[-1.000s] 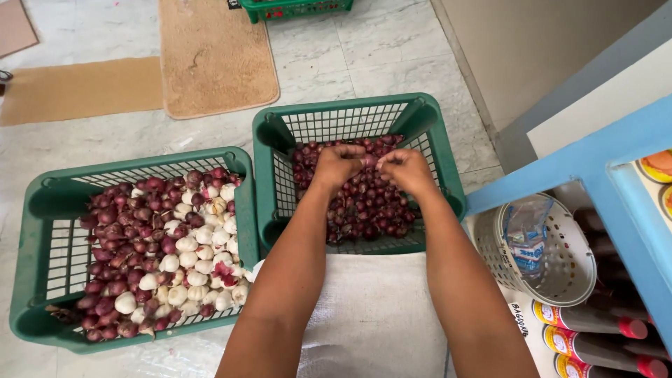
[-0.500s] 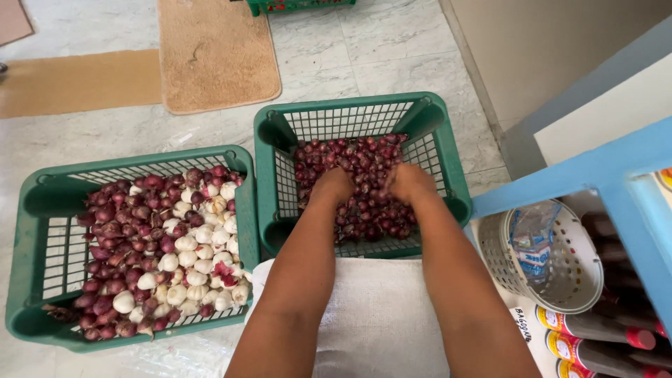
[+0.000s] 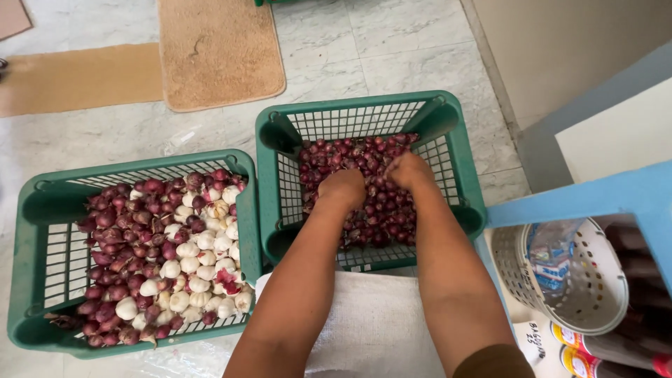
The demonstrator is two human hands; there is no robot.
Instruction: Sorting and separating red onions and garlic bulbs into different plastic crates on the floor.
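Note:
Two green plastic baskets stand side by side on the marble floor. The right basket (image 3: 364,105) holds small red onions (image 3: 364,150). Both my hands are down in that pile. My left hand (image 3: 343,187) is curled knuckles-up near the middle, and my right hand (image 3: 409,170) is curled just beside it. The fingertips of both are buried among the onions. The left basket (image 3: 133,168) holds a mixed heap of red onions and white garlic bulbs (image 3: 175,259), untouched.
A white woven sack (image 3: 371,322) lies under my forearms. A blue frame (image 3: 581,196) and a white perforated basket (image 3: 581,294) stand at the right, with cans (image 3: 581,353) below. Two tan mats (image 3: 217,49) lie beyond the baskets, and a wall runs along the right.
My hands were raised together over the far part of the right basket, then dropped into the onions and drew back toward me with fingers curled.

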